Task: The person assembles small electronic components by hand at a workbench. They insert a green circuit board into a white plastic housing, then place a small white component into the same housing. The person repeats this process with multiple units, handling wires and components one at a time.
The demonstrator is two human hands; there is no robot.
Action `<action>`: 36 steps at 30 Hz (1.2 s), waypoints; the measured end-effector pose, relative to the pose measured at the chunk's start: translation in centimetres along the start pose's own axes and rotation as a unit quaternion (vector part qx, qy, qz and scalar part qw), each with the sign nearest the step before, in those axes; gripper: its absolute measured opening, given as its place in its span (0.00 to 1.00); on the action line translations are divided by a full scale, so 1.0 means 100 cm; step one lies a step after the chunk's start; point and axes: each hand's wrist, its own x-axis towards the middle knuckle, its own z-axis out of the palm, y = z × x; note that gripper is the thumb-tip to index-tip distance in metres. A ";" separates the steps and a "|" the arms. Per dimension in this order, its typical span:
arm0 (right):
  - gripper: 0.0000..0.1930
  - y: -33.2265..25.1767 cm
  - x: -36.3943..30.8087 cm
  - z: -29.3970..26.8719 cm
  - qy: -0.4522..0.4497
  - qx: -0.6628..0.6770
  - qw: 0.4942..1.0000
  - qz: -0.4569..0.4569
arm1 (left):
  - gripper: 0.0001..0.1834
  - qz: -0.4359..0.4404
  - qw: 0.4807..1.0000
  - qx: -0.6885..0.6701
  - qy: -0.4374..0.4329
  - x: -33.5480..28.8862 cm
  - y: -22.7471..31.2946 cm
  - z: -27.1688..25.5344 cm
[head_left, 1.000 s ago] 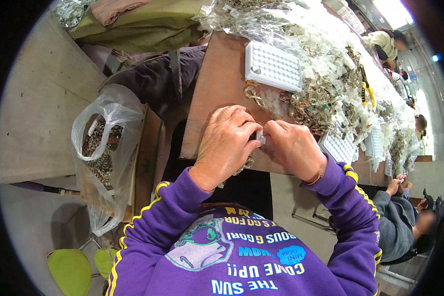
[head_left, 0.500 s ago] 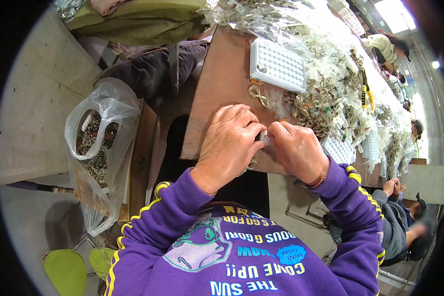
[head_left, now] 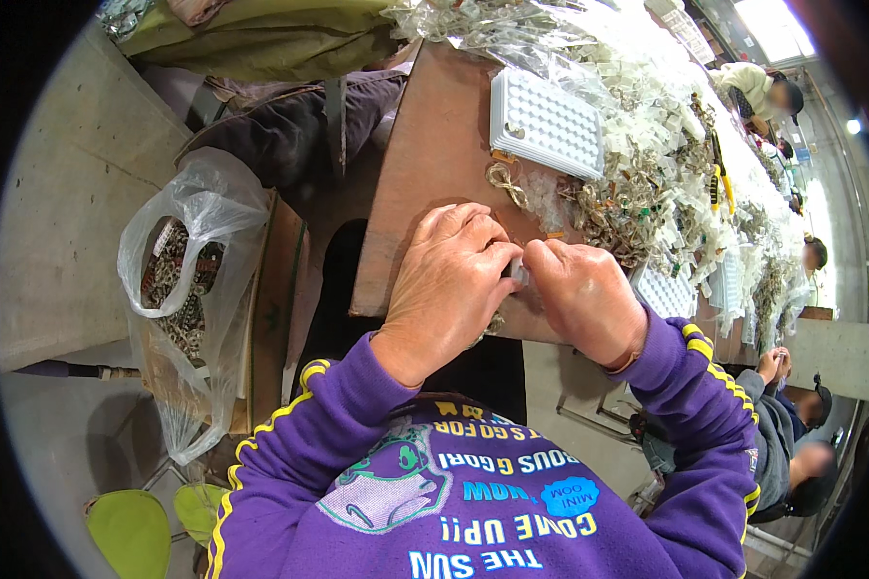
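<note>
At the near edge of the brown table (head_left: 434, 135), both hands meet over a small white translucent piece (head_left: 518, 271), too small to name. My left hand (head_left: 444, 285) is closed, pinching the piece between thumb and fingers. My right hand (head_left: 589, 301) is curled with its thumb and forefinger against the piece's other side. A bit of beige-and-dark material (head_left: 495, 322) shows under my left hand, mostly hidden. Just beyond my hands lie a coil of beige cord (head_left: 505, 183) and a little clear plastic (head_left: 547, 198).
White trays with rows of round hollows (head_left: 546, 124) are stacked beyond my hands. A large heap of small clear bags and cords (head_left: 647, 174) covers the right, with yellow-handled pliers (head_left: 721, 188) on it. At left, a plastic bag (head_left: 203, 207) sits in a cardboard box (head_left: 270, 318). Other people sit at right.
My right hand has turned slightly, its knuckles rolling over the small white piece. My left hand stays nearly still. The whole view has shifted a little.
</note>
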 end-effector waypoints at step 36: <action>0.13 0.008 -0.006 0.002 0.006 0.044 0.999 -0.020 | 0.16 0.007 1.000 0.005 -0.003 -0.001 0.001 -0.002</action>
